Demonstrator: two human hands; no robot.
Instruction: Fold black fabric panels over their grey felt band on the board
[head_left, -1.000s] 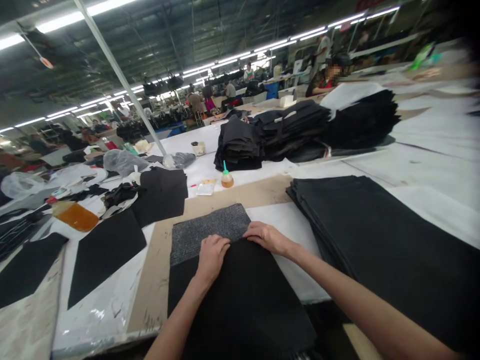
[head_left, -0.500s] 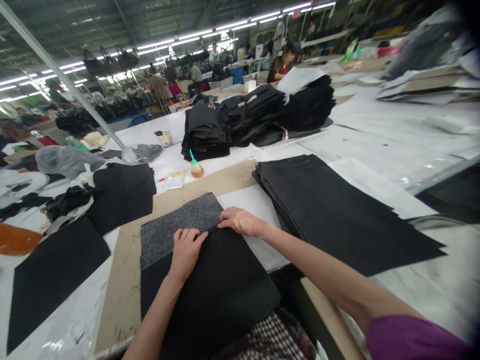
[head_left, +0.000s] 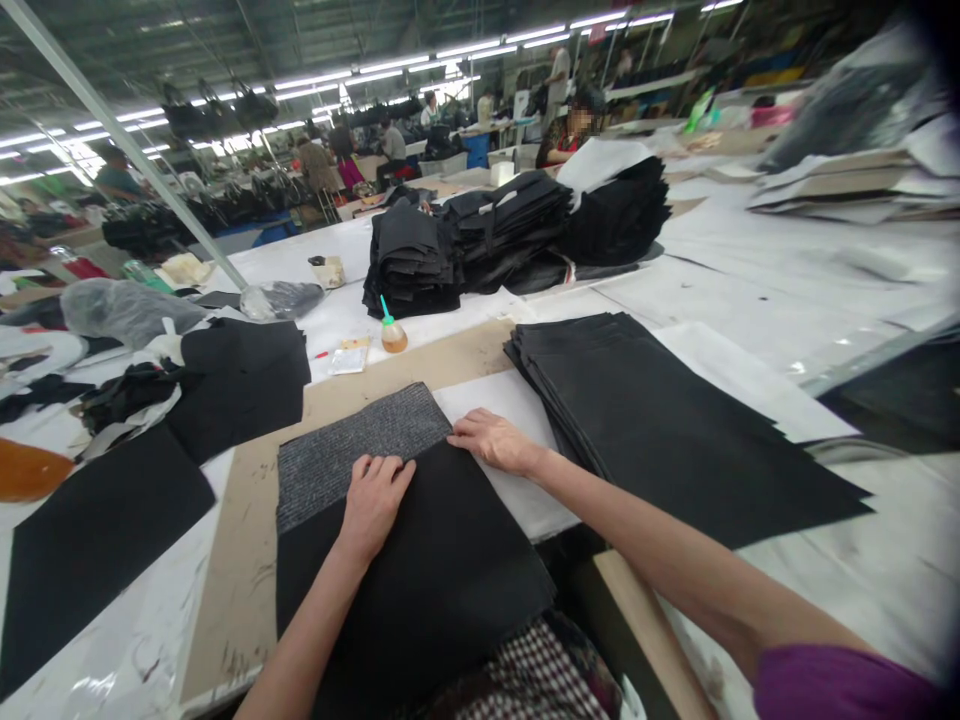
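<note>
A black sheet of fabric-like material [head_left: 442,550] lies in front of me and hangs over the near table edge. Beyond its far edge shows a dark grey ribbed piece [head_left: 330,465]; how far that runs underneath is hidden. My left hand [head_left: 373,505] rests on the black sheet near this edge, fingers slightly bent and thumb apart. At the edge's right end, my right hand [head_left: 491,440] has its fingertips closed on the sheet's corner. To the right is a stack of large black sheets [head_left: 675,420], fanned along its side.
A beige board [head_left: 232,560] lies under the work. Behind it stand a small glue bottle with a green nozzle [head_left: 394,335] and bundles of black pieces [head_left: 510,225]. More black pieces [head_left: 105,550] lie left. A slanting pole [head_left: 127,140] rises there. People work farther back.
My right hand has slid slightly right along the black sheet's far edge to its corner. My left hand stays nearly in place. The view has shifted a little.
</note>
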